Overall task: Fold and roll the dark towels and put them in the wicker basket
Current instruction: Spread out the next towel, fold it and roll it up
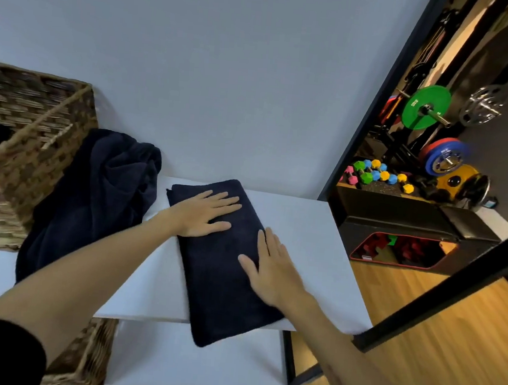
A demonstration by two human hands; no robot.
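Left hand (203, 212) and right hand (270, 269), fingers spread flat, press the folded dark navy towel (224, 269) on the white shelf (303, 242), apparently smoothing it for rolling.

Premises appearing to be a gym: weight plates (425, 107), coloured dumbbells (377, 174) and a padded bench (413, 218) standing beyond the doorway.

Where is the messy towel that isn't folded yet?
The unfolded towel is heaped on the white table, left of the folded towel, against the wicker basket.
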